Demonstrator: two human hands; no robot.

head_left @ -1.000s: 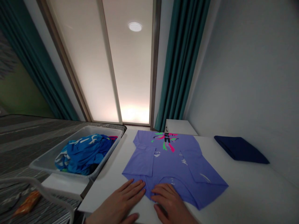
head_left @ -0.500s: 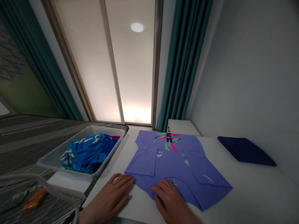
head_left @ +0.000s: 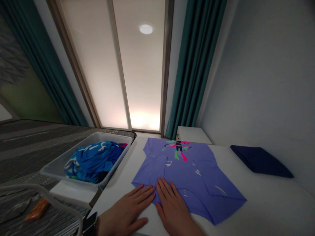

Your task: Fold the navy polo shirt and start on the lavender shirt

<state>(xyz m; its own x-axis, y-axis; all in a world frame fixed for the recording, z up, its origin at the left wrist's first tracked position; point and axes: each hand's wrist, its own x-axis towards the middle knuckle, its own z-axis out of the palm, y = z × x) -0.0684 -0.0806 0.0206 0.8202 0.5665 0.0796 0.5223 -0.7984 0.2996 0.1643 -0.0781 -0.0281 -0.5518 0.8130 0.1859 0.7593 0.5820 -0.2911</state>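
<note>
A periwinkle T-shirt (head_left: 189, 173) lies spread flat on a white table (head_left: 270, 206), with a neon pink and green print (head_left: 178, 149) at its far end. My right hand (head_left: 172, 205) rests flat on the shirt's near edge, fingers spread and holding nothing. Beside it, my left hand (head_left: 125, 209) lies palm down, its fingertips on the shirt's near left corner. A dark watch (head_left: 90, 223) shows at my left wrist. The two hands nearly touch.
A translucent plastic tray (head_left: 73, 157) holding bunched blue clothes (head_left: 94, 162) stands at the table's left edge. A folded navy cloth (head_left: 261, 159) lies to the right, against the wall. A white cabinet (head_left: 193, 134) stands beyond the shirt.
My left hand has slid right onto the shirt's corner. My right hand has shifted left and farther up the shirt, bringing the hands closer together.
</note>
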